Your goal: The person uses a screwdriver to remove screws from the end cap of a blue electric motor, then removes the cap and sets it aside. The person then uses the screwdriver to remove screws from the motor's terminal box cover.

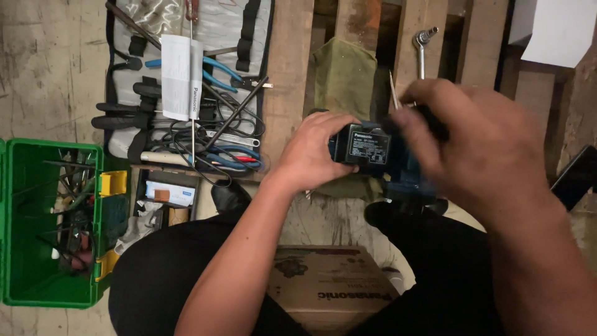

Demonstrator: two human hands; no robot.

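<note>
Head view, looking straight down past my knees. My left hand [311,152] is wrapped around the near end of a small dark blue-black motor unit [367,149], boxy, with a pale label plate on top; fingers curl over its upper edge, thumb underneath. The unit sits above the wooden pallet slats [289,68], rough, stained planks with gaps between them.

My right hand [472,143] is blurred. It lies over the unit's far end, fingers closed on a dark handle with a thin metal shaft [393,90] poking up past the knuckles; I cannot tell the tool's exact kind.

Behind the unit lies a folded olive cloth [343,74], and further back a chrome ratchet handle [421,53] lies between slats.

To the left, an open grey fabric tool roll [186,81] holds blue-handled pliers, black-handled drivers and loose black wires, with a white paper leaflet on top. A green plastic toolbox [37,224] with yellow latches stands open on the scuffed concrete floor [43,68]. A brown cardboard box [329,289] rests between my legs.
</note>
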